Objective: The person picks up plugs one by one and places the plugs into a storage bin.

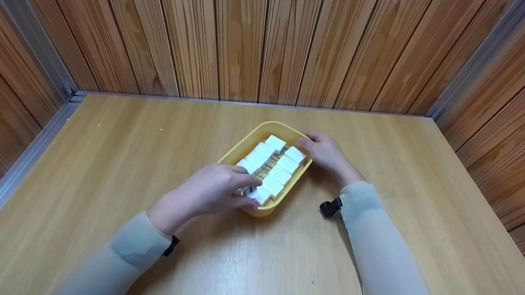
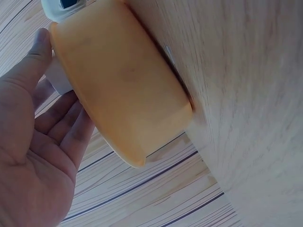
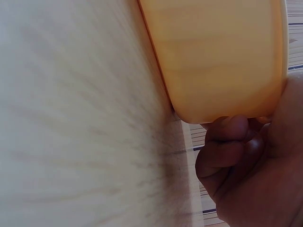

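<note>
A yellow plastic basket (image 1: 243, 149) stands slantwise on the table, holding two rows of white rectangular blocks (image 1: 280, 174). Dark markings show between the rows; what kind of blocks they are, I cannot tell. My left hand (image 1: 213, 188) reaches over the basket's near left end. In the left wrist view, its thumb and fingers pinch a white block (image 2: 59, 78) just above the rim, partly hidden by the thumb. At the far right corner my right hand (image 1: 326, 155) grips the basket, and in the right wrist view its curled fingers (image 3: 220, 156) press against the basket's end.
The wooden table (image 1: 124, 154) carries the basket near its middle. Wood-panelled walls (image 1: 239, 36) rise at the back and both sides, with grey metal strips (image 1: 17, 178) along the edges. A black wrist strap piece (image 1: 331, 207) hangs by the right sleeve.
</note>
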A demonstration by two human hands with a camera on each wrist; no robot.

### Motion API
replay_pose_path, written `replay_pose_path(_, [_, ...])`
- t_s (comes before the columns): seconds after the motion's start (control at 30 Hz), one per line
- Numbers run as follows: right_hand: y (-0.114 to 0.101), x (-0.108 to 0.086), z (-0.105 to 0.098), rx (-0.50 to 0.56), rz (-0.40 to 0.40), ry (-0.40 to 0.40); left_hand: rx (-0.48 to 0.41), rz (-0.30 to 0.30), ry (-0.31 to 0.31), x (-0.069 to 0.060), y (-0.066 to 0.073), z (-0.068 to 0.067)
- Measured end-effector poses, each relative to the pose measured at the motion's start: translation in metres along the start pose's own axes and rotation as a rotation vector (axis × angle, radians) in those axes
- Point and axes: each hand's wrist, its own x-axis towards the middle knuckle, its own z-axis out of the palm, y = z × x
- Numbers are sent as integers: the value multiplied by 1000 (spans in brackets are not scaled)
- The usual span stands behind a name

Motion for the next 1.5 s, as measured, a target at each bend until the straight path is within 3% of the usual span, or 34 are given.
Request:
replay_pose_path(0.4, [-2, 0, 0, -7, 16, 1, -48, -48, -74, -4, 2, 0])
replay_pose_path(0.73, [1, 1, -1, 15, -22, 7, -52, -40, -73, -2, 2, 2])
replay_pose_path(1.0, [0, 0, -1, 19, 10, -3, -8, -96, -58, 2, 6, 0])
replay_pose_path(1.3, [-1, 0, -1, 8, 9, -1, -81, -300, -61, 12, 18, -2])
replay_pose_path(1.5, [0, 1, 0, 16, 15, -2, -117, -362, -58, 20, 25, -1])
